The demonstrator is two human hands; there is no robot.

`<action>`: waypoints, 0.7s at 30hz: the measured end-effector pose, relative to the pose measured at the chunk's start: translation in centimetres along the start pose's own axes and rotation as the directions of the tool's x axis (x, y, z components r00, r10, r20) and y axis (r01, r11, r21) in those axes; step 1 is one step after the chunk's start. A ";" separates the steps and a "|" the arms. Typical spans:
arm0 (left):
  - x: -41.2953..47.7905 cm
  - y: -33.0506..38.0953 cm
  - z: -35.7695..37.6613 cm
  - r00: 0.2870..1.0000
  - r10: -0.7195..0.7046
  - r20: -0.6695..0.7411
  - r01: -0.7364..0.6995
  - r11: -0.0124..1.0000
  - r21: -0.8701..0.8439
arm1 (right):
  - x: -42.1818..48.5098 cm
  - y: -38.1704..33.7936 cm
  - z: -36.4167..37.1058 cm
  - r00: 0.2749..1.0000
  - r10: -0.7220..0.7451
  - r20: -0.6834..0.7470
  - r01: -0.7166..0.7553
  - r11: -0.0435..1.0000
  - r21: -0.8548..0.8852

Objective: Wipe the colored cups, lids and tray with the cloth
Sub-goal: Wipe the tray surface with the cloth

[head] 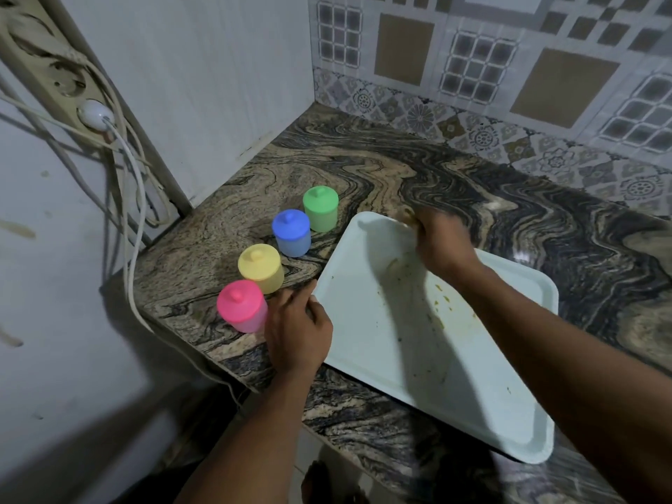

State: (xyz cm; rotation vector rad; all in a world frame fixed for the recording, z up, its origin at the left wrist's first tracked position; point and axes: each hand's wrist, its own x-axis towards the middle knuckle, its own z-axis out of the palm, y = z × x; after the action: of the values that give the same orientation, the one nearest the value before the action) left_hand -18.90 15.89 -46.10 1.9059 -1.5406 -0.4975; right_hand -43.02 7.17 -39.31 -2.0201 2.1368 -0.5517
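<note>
A white tray (363,321) lies at an angle on the marbled counter, with yellow-green smears near its middle. My left hand (298,329) grips the tray's left corner. My right hand (436,241) is blurred over the tray's far end, its fingers curled on a cloth (408,215) of which only a small tan bit shows. To the left of the tray, four lidded cups stand in a diagonal row: pink (242,305) nearest, then yellow (260,269), blue (292,232) and green (320,209) farthest. The pink cup is close beside my left hand.
The marbled counter (363,169) ends at a front edge just left of the pink cup. A power strip (54,78) with white cables (129,212) hangs on the left wall. A white panel and a patterned tile wall (472,85) close off the back.
</note>
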 end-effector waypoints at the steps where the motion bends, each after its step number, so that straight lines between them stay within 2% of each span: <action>1: 0.0 0.0 0.0 1.000 0.001 0.000 -0.001 1.000 -0.003 | 0.1 -0.6 1.0 0.997 -0.020 0.070 0.024 0.998 -0.057; 3: 0.0 0.0 0.0 1.000 -0.003 -0.004 0.003 1.000 -0.018 | -1.7 -2.1 3.2 0.984 -0.060 0.168 0.084 0.987 -0.140; 5: 0.0 0.2 -0.2 1.000 -0.015 -0.018 0.014 0.998 -0.057 | -5.0 -3.4 4.7 0.983 -0.113 0.144 0.143 0.965 -0.220; 8: 0.0 0.6 -0.4 0.998 -0.037 -0.058 0.031 0.993 -0.115 | -11.4 -5.7 4.9 0.955 -0.265 0.134 0.274 0.960 -0.054; 10: -0.1 0.7 -0.6 0.996 -0.034 -0.078 0.023 0.990 -0.140 | -13.9 -6.2 4.2 0.905 -0.372 0.207 0.367 0.928 0.066; 11: -0.2 0.8 -0.6 0.996 -0.024 -0.086 0.011 0.989 -0.149 | -13.6 -6.1 3.5 0.909 -0.359 0.212 0.337 0.932 0.130; 13: -0.1 0.8 -0.7 0.995 -0.020 -0.099 0.004 0.988 -0.155 | -10.5 -5.6 2.5 0.976 -0.196 0.097 0.173 0.963 0.209; 15: 0.0 0.8 -0.6 0.994 -0.026 -0.102 0.010 0.988 -0.154 | -6.1 -5.5 2.4 0.999 0.018 -0.037 -0.011 0.980 0.197; 16: 0.0 0.8 -0.6 0.994 -0.026 -0.103 0.010 0.988 -0.154 | -4.3 -5.9 2.8 0.997 0.055 -0.055 -0.045 0.986 0.162; 17: 0.0 0.7 -0.5 0.994 -0.023 -0.104 0.006 0.988 -0.157 | -3.1 -6.3 3.6 0.999 0.027 -0.024 -0.024 0.993 0.112; 19: 0.0 0.6 -0.5 0.994 -0.002 -0.106 -0.015 0.987 -0.163 | -3.1 -7.7 5.8 0.991 -0.111 0.077 0.109 0.994 0.028; 21: 0.0 0.5 -0.5 0.995 0.021 -0.102 -0.038 0.986 -0.164 | -5.5 -8.4 7.4 0.975 -0.199 0.103 0.199 0.980 0.008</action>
State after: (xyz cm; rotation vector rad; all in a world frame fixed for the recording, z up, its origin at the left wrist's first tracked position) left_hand -18.89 15.96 -45.40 1.7520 -1.4156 -0.4933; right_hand -32.17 11.16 -43.83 -2.2272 1.8906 -0.4584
